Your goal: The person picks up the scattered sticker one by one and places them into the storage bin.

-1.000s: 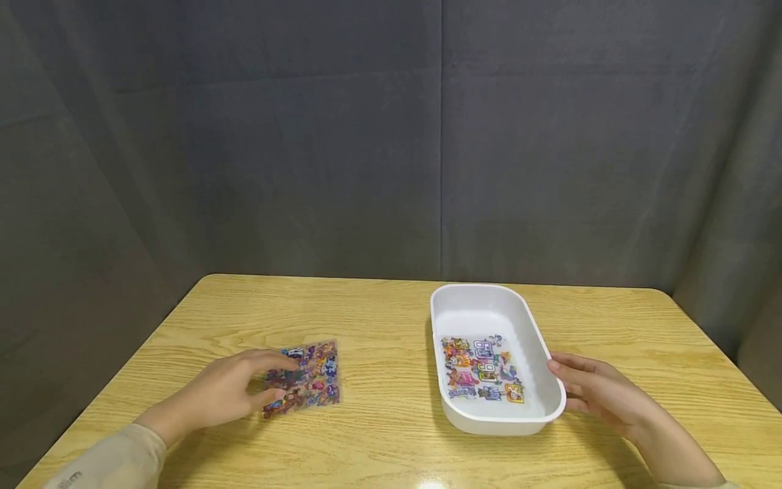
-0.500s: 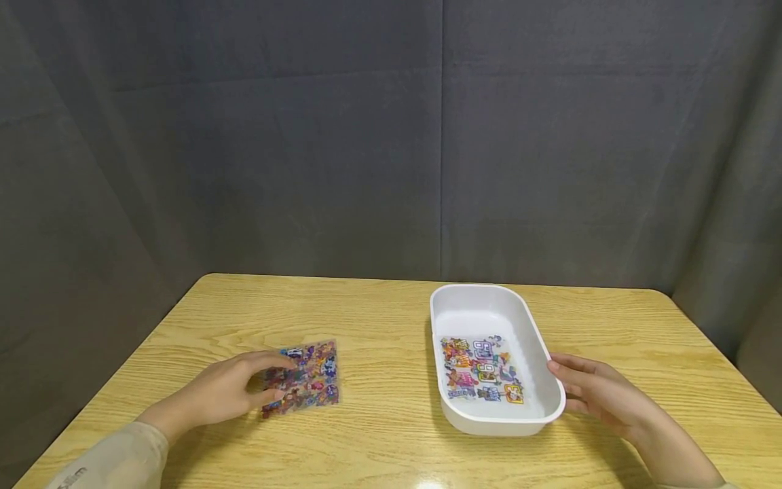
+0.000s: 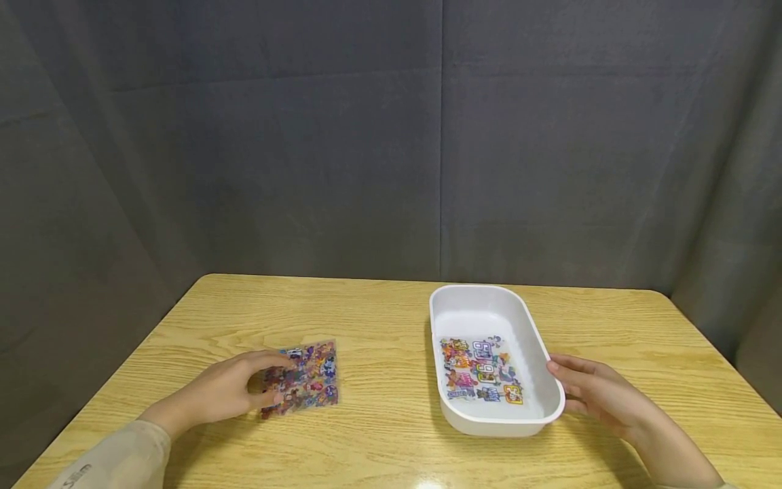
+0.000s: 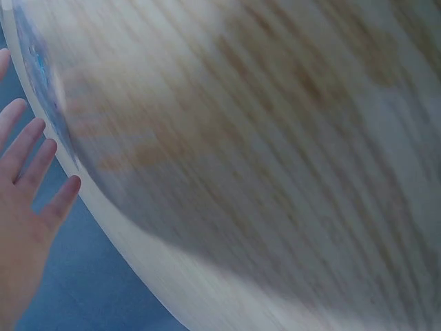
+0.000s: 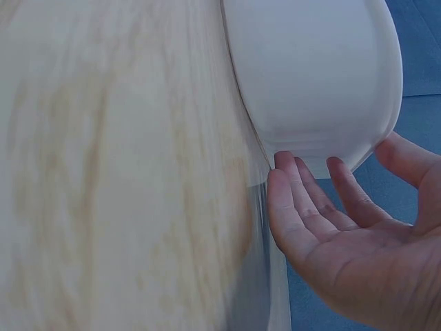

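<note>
A flat, clear sheet with small colourful cartoon prints (image 3: 318,380) lies on the table at left in the head view; its exact kind is unclear. My left hand (image 3: 220,388) is over its left part, thumb and fingers apart and loosely bent. In the left wrist view the left hand (image 4: 27,200) has its fingers spread. A white rectangular plastic tray (image 3: 489,319) stands at right. In it lies another clear sheet with colourful letters and figures (image 3: 485,370). My right hand (image 3: 601,394) touches the tray's right side, thumb at the rim and fingers against the outer wall.
Both things lie on a wood-grain table (image 3: 385,441) with rounded far corners. Behind it and at the sides hangs a dark grey curtain (image 3: 318,149). The tray stands near the far edge, a hand's width or more from the left sheet.
</note>
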Tool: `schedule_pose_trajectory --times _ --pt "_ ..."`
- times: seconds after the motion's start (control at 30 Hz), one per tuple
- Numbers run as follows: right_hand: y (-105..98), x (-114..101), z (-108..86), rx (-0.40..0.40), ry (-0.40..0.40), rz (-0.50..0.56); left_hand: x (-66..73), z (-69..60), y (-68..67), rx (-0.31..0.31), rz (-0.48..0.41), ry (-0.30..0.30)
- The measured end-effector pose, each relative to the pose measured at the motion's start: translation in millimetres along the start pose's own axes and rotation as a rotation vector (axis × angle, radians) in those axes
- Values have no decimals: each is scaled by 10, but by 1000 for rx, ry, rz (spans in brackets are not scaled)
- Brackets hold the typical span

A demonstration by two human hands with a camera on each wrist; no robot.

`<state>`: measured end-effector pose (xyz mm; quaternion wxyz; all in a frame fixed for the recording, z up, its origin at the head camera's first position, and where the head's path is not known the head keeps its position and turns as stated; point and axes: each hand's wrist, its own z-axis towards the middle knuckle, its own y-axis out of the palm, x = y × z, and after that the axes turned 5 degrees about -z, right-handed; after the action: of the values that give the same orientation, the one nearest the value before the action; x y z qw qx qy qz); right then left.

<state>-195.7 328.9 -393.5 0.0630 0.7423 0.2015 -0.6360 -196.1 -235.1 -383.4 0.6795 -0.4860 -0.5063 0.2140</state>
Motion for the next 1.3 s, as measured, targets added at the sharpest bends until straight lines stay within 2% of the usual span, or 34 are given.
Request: schedule_pose_trajectory --times 0.2,0.4,0.63,1.0,1.3 --pt "5 3 3 -3 -3 8 -26 9 4 -4 9 12" --pt "12 6 6 -6 -1 3 -46 1 11 -39 -26 -19" --pt "7 6 5 -14 0 8 -30 12 15 -53 -11 -44" --pt "10 -13 3 8 5 -10 -17 25 55 -16 55 -24" --pt "12 -14 -3 4 13 -14 -30 24 77 9 74 2"
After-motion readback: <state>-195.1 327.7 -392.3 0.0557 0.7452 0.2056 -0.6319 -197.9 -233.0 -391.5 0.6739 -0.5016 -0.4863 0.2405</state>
